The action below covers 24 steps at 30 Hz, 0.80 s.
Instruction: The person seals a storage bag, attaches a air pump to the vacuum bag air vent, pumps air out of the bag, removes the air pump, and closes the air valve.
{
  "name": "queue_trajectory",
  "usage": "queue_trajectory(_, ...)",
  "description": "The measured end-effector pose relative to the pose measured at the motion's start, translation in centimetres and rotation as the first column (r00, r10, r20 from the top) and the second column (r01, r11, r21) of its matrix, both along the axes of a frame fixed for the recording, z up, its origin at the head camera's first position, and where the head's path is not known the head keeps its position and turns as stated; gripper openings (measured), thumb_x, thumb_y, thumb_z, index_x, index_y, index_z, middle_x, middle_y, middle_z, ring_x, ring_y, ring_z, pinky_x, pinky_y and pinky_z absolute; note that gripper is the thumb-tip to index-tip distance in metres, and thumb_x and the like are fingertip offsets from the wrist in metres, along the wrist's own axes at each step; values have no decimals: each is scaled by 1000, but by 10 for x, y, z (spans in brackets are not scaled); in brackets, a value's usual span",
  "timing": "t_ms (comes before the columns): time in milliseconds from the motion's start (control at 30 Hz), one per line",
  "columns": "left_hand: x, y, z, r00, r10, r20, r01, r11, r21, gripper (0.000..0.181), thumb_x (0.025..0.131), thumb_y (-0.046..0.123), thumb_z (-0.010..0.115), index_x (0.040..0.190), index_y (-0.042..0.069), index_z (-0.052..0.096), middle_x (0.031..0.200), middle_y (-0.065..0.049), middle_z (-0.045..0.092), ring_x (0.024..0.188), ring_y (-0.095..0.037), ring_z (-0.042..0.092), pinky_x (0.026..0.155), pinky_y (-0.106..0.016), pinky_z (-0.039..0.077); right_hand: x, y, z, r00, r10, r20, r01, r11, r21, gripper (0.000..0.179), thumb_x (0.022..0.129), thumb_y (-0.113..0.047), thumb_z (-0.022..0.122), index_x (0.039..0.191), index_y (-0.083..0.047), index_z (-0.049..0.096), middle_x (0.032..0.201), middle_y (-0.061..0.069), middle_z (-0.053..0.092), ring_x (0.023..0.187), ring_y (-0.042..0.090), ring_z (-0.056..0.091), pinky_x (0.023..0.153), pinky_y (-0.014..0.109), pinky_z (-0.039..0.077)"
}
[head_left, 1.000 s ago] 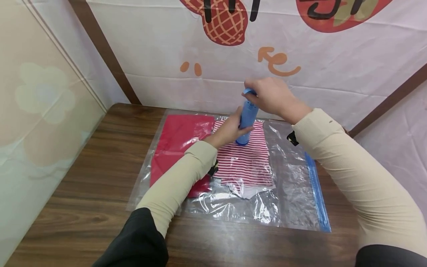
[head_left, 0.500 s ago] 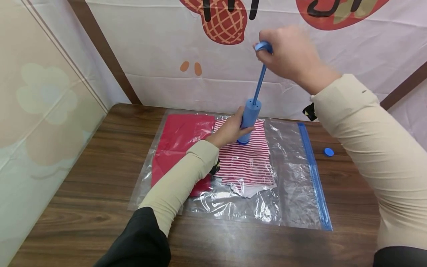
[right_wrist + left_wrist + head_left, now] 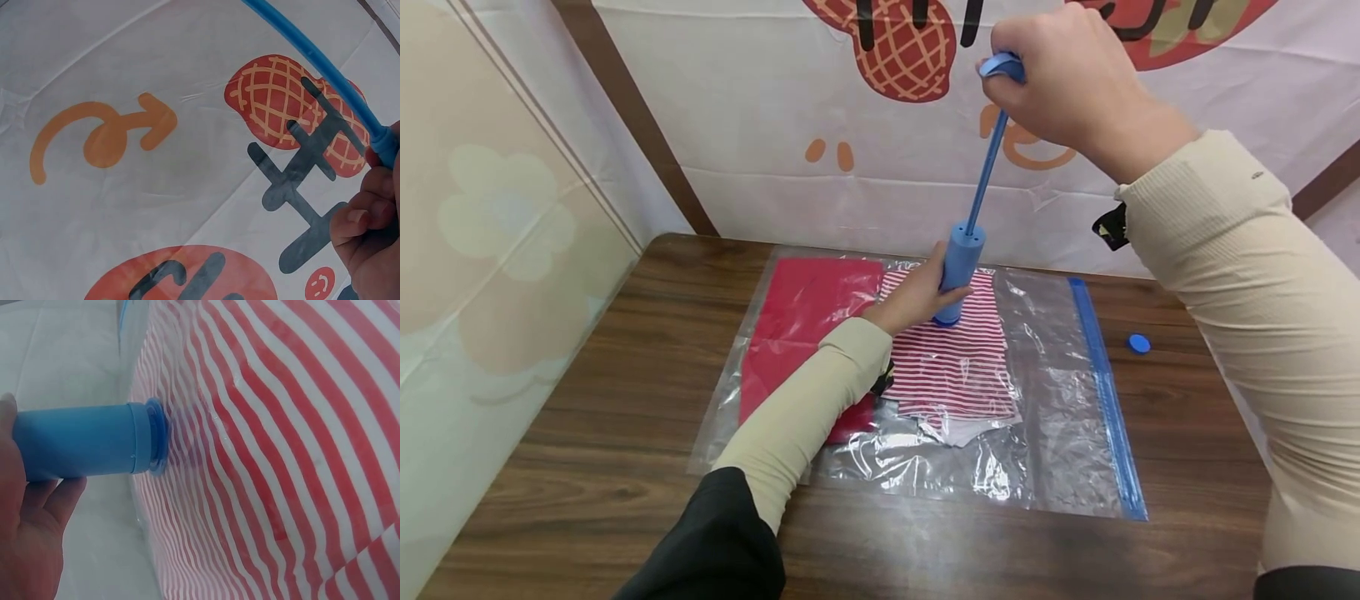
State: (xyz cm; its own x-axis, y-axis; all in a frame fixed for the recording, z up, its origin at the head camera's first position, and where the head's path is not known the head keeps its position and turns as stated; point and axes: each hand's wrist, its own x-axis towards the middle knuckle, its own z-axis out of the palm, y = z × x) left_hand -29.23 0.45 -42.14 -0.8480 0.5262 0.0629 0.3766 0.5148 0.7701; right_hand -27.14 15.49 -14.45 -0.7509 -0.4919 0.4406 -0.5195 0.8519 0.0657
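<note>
A blue hand pump (image 3: 962, 258) stands on a clear plastic storage bag (image 3: 1060, 417), its base on the bag's blue valve (image 3: 157, 436). My left hand (image 3: 913, 296) grips the pump's barrel low down. High above it, my right hand (image 3: 1067, 83) holds the pump's handle (image 3: 1002, 67), with the thin rod (image 3: 987, 171) drawn far out of the barrel. Inside the bag lie a folded red cloth (image 3: 812, 325) and a red-and-white striped garment (image 3: 955, 375). In the right wrist view the fingers (image 3: 369, 212) curl around the handle beside the rod.
A small round blue cap (image 3: 1138, 343) lies on the wooden table (image 3: 587, 417) right of the bag's blue zip edge (image 3: 1108, 400). Behind the table hangs a printed white cloth (image 3: 760, 108), and a pale flowered cloth (image 3: 505, 208) covers the left side.
My right hand has risen from close to the barrel, pulling the pump's handle and rod up and out. The blue cap has come into sight. My left hand stays on the barrel.
</note>
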Motion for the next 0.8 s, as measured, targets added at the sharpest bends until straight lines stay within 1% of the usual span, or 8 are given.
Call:
queue_trajectory(200,1,-1,1,1000,-8,10,8,1000,10,80,101,36,65,156,12,13,155,-18,41,144,-37,41,114,-56,37,-1,1,-3,1000,-7,-5,7,1000,5,27,105,-19,47,104,3,63,83,18,59,74,32,54,69,36,43)
queue_trajectory(367,2,-1,1,1000,-8,8,8,1000,0,82,101,36,65,157,13,10,156,-18,40,145,-37,40,115,-55,36,-1,2,-6,1000,-4,2,4,1000,3,28,106,-19,46,104,4,61,79,17,55,74,32,54,69,37,44)
queue_trajectory(567,3,0,3,1000,-5,20,5,1000,-8,83,101,36,64,158,14,9,157,-17,38,146,-36,38,116,-55,35,-1,4,-12,1000,2,22,-2,1000,-22,27,107,-21,45,103,2,59,76,15,51,73,31,53,67,35,42)
queue_trajectory(633,3,1,2,1000,-6,18,7,1000,-10,83,101,36,64,158,14,8,157,-17,38,146,-36,38,116,-54,35,-1,5,-15,1000,9,28,-9,1000,-26,27,107,-21,46,103,2,59,76,15,52,73,30,53,66,36,42)
queue_trajectory(667,3,1,2,1000,-7,16,7,1000,-11,83,101,36,64,158,15,8,157,-16,38,147,-35,38,116,-54,35,-1,5,-17,999,16,33,-15,999,-28,27,107,-21,46,103,2,60,77,16,55,72,30,54,65,37,42)
queue_trajectory(733,3,2,2,1000,-7,10,7,1000,-12,83,101,36,64,158,15,8,157,-16,38,147,-35,38,116,-53,34,-1,5,-22,999,24,43,-23,999,-23,28,107,-22,47,104,3,61,80,18,60,72,31,56,67,39,47)
queue_trajectory(800,3,2,2,1000,-5,9,5,1000,-12,83,101,35,65,159,15,8,158,-16,38,147,-35,38,116,-54,34,-2,5,-28,999,40,34,-40,999,-11,27,106,-21,49,103,3,61,81,19,63,70,32,57,67,40,49)
